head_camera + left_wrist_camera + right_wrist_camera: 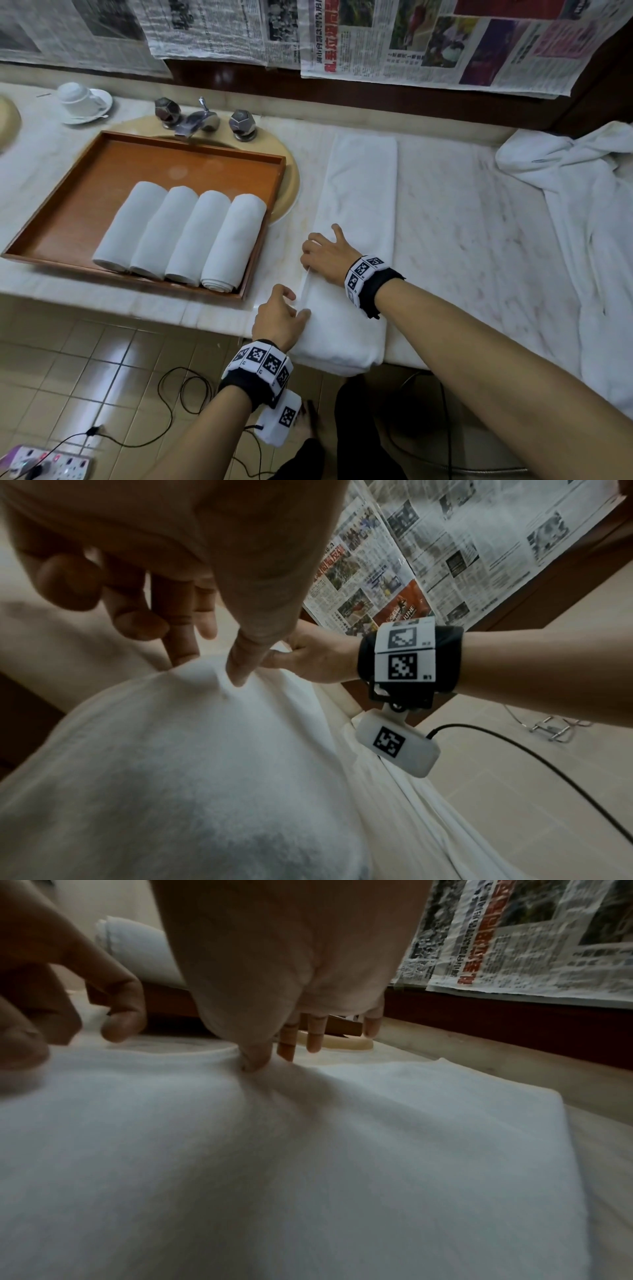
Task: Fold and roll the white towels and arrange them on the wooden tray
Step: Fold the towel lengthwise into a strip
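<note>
A long folded white towel (359, 192) lies on the marble counter, its near end hanging over the front edge. My left hand (299, 305) pinches its left edge near the counter front; in the left wrist view, thumb and fingers of that hand (210, 669) squeeze a ridge of the towel (171, 750). My right hand (308, 260) pinches the same edge a little farther back; the right wrist view shows that hand's (270, 1061) thumb pressing into the towel (308, 1150). To the left, the wooden tray (102, 178) holds several rolled white towels (181, 236) side by side.
The tray sits over a beige sink with a chrome faucet (202, 120). A cup on a saucer (82, 99) stands at the back left. A heap of unfolded white towels (582, 205) covers the counter's right end. Newspaper lines the wall. Cables and a power strip (44, 466) lie on the floor.
</note>
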Demonstrator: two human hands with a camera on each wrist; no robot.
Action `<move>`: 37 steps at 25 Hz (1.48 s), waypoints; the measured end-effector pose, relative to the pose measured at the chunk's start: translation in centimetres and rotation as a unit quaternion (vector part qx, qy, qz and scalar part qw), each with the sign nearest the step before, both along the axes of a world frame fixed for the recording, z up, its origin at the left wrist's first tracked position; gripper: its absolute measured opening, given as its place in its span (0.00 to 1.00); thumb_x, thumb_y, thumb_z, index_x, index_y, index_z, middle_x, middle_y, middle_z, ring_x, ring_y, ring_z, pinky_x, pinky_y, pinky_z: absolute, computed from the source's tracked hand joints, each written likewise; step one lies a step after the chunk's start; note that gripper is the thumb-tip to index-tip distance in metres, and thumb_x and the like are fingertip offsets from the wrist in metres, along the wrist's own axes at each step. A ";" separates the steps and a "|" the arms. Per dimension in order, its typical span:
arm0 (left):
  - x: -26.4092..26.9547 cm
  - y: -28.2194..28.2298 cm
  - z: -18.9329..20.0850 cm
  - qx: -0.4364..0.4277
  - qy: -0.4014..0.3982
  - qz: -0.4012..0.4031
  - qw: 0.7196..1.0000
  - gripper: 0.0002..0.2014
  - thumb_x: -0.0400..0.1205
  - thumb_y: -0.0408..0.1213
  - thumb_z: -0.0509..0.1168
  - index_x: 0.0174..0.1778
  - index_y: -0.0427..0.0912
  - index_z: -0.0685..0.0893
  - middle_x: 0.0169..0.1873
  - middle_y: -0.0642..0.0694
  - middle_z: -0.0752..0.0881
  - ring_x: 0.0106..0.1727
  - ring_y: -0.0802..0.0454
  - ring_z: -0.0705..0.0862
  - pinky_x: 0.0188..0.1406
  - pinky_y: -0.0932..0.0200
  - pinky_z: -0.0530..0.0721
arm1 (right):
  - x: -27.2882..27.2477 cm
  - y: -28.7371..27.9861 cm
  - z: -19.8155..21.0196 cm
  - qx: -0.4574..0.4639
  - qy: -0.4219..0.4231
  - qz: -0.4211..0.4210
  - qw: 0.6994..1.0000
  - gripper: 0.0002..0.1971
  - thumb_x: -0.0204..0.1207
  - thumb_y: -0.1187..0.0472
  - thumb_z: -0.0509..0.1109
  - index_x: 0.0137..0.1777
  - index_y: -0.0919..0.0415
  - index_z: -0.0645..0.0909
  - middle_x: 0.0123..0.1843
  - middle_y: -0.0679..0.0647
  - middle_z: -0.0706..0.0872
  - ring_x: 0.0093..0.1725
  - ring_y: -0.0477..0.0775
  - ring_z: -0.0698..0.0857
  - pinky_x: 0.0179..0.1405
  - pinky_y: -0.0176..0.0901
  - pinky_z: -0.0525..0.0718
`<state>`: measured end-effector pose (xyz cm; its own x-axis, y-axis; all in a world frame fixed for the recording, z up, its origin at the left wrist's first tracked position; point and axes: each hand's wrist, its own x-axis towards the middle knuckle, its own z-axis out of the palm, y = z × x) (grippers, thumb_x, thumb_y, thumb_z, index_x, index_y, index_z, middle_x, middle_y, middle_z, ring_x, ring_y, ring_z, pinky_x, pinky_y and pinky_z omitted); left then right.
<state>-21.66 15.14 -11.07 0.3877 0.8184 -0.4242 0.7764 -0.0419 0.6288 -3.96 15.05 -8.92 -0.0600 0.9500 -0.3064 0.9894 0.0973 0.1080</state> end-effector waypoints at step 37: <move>15.0 9.5 1.0 0.004 0.033 0.048 0.998 0.18 0.77 0.43 0.69 0.58 0.49 0.69 0.46 0.50 0.84 0.48 0.44 0.81 0.47 0.54 0.75 | 9.0 -4.3 -3.3 0.114 0.133 -0.501 0.847 0.25 0.82 0.59 0.59 0.78 0.42 0.64 0.73 0.52 0.65 0.70 0.55 0.64 0.60 0.54 0.68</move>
<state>-6.70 24.59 -10.05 0.2793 0.8534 -0.4401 0.8167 0.0300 0.5764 5.07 10.77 -12.18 0.7738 0.5973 -0.2109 0.5549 -0.7998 -0.2291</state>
